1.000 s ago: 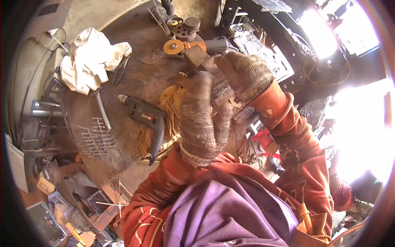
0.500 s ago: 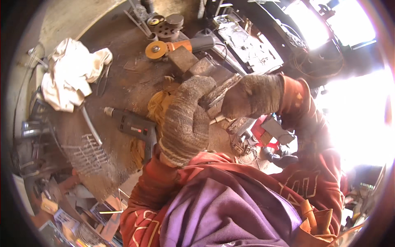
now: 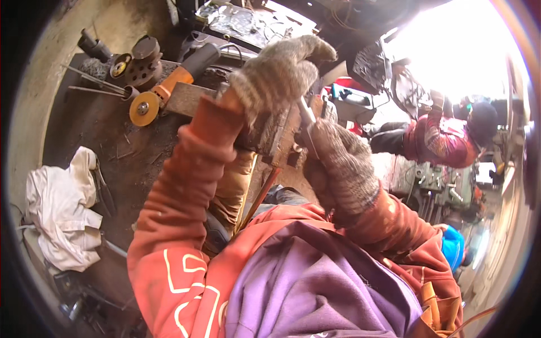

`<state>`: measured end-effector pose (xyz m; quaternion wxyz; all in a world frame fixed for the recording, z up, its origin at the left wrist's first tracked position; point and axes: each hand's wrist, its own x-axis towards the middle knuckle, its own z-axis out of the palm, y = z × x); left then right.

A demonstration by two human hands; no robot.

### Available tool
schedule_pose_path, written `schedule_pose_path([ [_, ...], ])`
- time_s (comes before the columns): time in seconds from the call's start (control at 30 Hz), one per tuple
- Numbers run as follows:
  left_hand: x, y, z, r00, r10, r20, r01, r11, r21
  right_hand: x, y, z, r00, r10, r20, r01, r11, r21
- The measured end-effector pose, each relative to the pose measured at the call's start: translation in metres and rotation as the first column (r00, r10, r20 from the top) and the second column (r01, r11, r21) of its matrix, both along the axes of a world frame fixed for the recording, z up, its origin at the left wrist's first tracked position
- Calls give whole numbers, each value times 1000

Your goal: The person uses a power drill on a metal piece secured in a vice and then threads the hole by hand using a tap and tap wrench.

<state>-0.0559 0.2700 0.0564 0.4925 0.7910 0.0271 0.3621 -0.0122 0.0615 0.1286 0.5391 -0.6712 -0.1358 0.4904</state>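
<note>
Both my hands wear grey-brown knitted gloves. My right hand [image 3: 342,164] is closed round a pale metal rod [image 3: 306,115], which points up and away from it. Just beyond the rod's far end is my left hand [image 3: 282,70], fingers and thumb apart, with nothing seen between them. Whether it touches the rod I cannot tell. Beneath my left hand lies a worn metal block [image 3: 276,132], partly covered by the glove and sleeve. To the left, an orange and grey angle grinder [image 3: 176,81] with a yellow disc [image 3: 144,109] rests beside a rectangular block [image 3: 186,100].
A white cloth [image 3: 63,208] lies at the far left. Behind the grinder stand a perforated round metal part [image 3: 143,70] and thin rods [image 3: 96,79]. Yellow cloth [image 3: 235,183] hangs by my left forearm. At the right, another person [image 3: 442,138] in dark red bends near a machine [image 3: 439,180].
The view has swung to the right, bringing another person into sight. My left hand has reached farther out and opened its fingers. My right hand has come nearer and now grips the rod.
</note>
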Motion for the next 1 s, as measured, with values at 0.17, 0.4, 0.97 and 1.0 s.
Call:
schedule_pose_path([
  [0.17,14,2,-20,974,212,81,-211,977,-17,12,8,-4,986,161,36,-160,986,-39],
  [0.4,-57,-161,32,778,598,-192,-538,793,287,90,109,14,263,277,924,-601,796,-67],
  [0.97,-96,-124,17,676,733,-74,-690,665,285,133,77,-12,219,672,707,-968,238,74],
  [1.0,-97,-108,17,729,675,-116,-635,729,254,133,62,-15,237,596,768,-959,271,85],
])
